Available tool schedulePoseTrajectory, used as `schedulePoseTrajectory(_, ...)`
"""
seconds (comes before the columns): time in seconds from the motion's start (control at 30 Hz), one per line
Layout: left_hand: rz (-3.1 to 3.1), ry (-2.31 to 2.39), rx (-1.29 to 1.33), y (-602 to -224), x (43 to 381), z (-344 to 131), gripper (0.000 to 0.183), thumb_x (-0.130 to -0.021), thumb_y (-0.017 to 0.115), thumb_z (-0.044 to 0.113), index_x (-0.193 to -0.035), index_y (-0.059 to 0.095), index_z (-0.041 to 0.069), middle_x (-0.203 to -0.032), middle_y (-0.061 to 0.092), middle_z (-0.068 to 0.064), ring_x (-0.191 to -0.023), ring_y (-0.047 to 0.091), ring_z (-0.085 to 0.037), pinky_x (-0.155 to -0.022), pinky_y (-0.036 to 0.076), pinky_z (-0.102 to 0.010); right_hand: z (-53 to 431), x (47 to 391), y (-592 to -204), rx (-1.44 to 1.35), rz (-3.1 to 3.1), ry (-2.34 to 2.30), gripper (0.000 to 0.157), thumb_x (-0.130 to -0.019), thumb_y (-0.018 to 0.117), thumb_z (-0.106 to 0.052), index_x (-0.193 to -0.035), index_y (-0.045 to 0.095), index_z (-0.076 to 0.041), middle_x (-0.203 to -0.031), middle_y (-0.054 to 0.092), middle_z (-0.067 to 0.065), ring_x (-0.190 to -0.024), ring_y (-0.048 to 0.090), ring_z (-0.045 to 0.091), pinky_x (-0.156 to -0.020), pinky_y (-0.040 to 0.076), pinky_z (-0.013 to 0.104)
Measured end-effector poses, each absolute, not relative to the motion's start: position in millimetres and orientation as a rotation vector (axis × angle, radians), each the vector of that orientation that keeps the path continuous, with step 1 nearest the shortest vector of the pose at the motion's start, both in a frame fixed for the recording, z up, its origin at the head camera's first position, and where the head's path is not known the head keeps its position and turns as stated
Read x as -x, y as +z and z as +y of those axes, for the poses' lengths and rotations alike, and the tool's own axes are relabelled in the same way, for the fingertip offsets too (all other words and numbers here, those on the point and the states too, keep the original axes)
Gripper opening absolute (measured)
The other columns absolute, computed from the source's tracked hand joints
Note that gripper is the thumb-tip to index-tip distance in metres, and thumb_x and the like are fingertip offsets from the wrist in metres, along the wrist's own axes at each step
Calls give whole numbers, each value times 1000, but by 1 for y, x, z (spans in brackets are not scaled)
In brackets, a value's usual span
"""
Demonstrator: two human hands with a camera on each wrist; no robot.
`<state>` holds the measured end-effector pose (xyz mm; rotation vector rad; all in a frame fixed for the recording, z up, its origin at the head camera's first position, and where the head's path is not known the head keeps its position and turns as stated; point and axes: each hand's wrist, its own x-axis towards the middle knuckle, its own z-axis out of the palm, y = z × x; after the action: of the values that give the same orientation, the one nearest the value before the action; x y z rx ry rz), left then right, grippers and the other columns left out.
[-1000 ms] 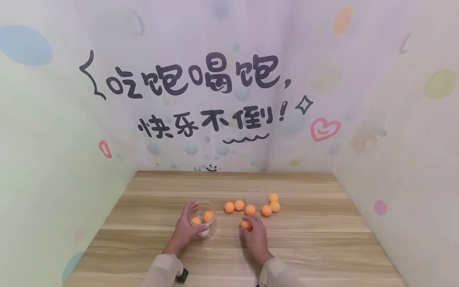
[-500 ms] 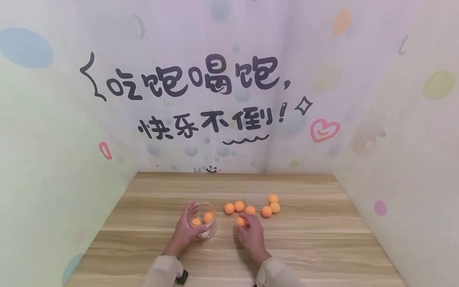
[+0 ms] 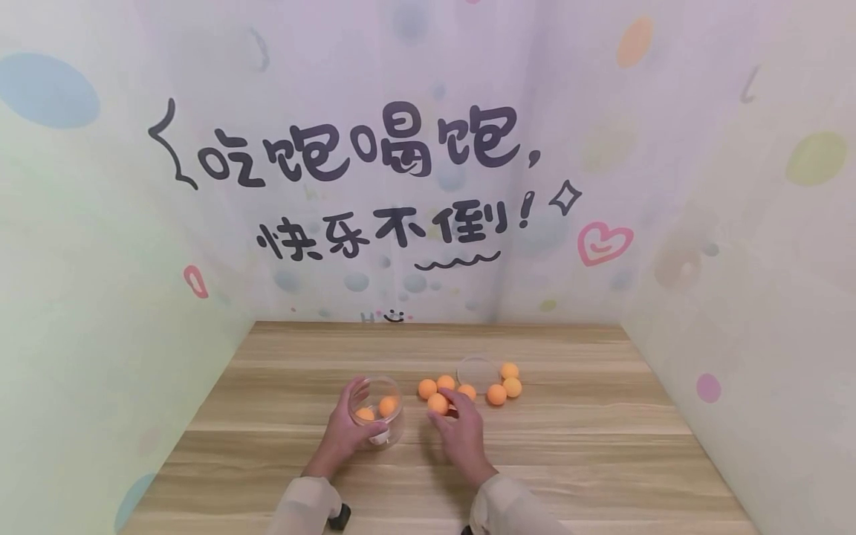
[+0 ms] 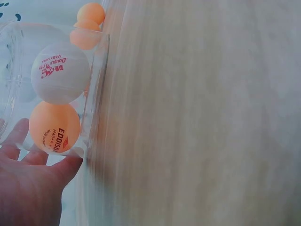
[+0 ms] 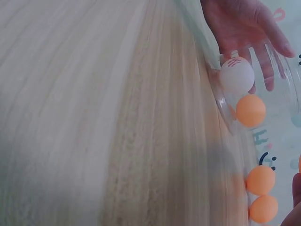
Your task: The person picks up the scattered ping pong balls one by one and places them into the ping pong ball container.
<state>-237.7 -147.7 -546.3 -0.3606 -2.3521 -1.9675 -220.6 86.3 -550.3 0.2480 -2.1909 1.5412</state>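
Right hand [image 3: 464, 433] pinches orange ball [image 3: 438, 404] (left hand [image 3: 344, 427] spread round jar [image 3: 396, 429]).

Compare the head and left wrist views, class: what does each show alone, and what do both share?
Only the head view: the right hand holding an orange ball, and the pink heart drawing.
Only the left wrist view: readable red print on the white ball.
Both: the left hand holding the clear jar, and the wooden tabletop.
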Motion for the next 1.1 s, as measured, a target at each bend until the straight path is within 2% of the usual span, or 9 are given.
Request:
schedulePoseTrajectory(0.17,-2345,-1951,407,-534,231,-147,95,-73,84,3,-148,26,1,-148,33,-28,-135,31,-49,-102,36,-60,80,220,-543,-280,-2135,1605,44,-79,79,-3,-120,63,2,-113,62,11,-99,62,28,-80,56,34)
schedulePoseTrajectory(0.4,-2364,-1911,355,-557,242,-149,96,-72,87,10,-148,29,14,-150,36,-18,-137,34,-41,-104,38,-55,72,219,-536,-237,-2179,1574,44,-82,78,-13,-121,64,-2,-115,65,9,-97,61,25,-78,55,33)
schedulePoseTrajectory(0.53,-2351,-1933,346,-560,243,-149,96,-71,87,12,-148,30,17,-150,37,-15,-137,34,-39,-105,37,-55,67,219,-533,-231,-2176,1575,42,-81,79,-15,-119,66,-3,-113,66,8,-99,60,25,-78,55,36)
schedulePoseTrajectory(0.9,-2305,-1913,413,-559,242,-148,96,-71,86,6,-148,29,5,-149,37,-21,-134,36,-45,-101,39,-58,57,222,-529,-310,-2114,1652,40,-79,80,-16,-115,68,-4,-115,65,10,-100,58,26,-76,55,47)
schedulePoseTrajectory(1.1,-2338,-1935,349,-560,243,-148,97,-71,87,6,-149,29,9,-151,36,-14,-136,36,-39,-104,37,-55,51,221,-525,-311,-2119,1697,38,-80,80,-19,-114,69,-6,-115,65,8,-103,58,27,-76,55,45)
